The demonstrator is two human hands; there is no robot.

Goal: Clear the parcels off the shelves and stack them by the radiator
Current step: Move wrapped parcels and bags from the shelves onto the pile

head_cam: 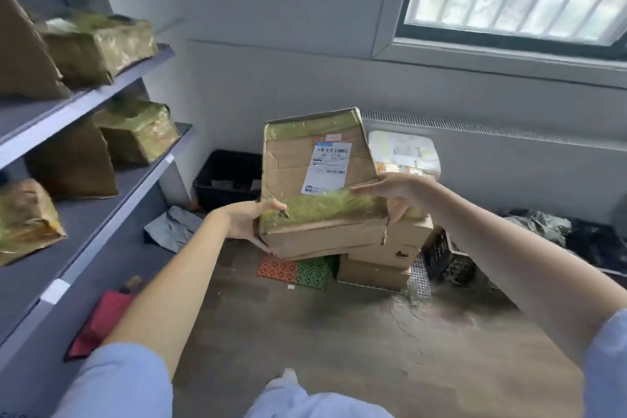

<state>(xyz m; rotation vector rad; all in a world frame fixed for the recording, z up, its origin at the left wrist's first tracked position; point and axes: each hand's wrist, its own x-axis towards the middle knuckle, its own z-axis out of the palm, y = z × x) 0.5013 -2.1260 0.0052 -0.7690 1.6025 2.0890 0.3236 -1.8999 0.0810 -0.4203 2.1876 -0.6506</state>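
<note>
- Between the grey metal shelves (101,159) and the grey radiator (509,159), I hold a flat brown cardboard parcel with green-tinted tape and a white shipping label (319,180), tilted up above the floor.
- My left hand (251,220) grips its near left corner, thumb on top and fingers curled beneath.
- My right hand (397,190) holds its right edge, fingers laid nearly straight across the taped top, thumb down the side.
- Under the parcel's right side sits a stack of plain brown cardboard boxes (383,254) on the floor, just before the radiator.
- Several tape-wrapped brown parcels (101,44) remain on the shelves at left.
- One black plastic crate (227,180) sits in the far corner of the floor.
</note>
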